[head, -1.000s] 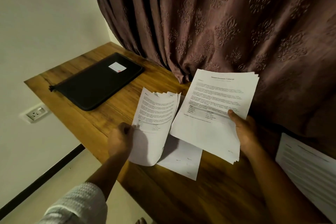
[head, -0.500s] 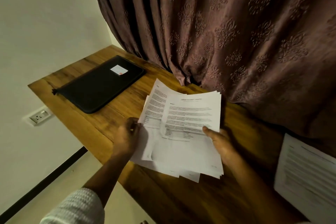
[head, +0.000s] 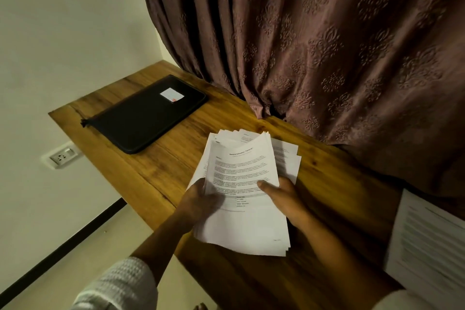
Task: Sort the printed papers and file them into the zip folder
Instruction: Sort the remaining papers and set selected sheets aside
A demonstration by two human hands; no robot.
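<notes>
My left hand point(head: 201, 200) and right hand point(head: 283, 196) pinch the uneven papers point(head: 241, 173). I reckon loose sheets may slip out if tilted.

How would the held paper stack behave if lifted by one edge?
Probably floppy: the paper stack curls at its far edge. Its sheets sit fanned, so they may slide apart unless the left hand and the right hand pinch firmly.
</notes>
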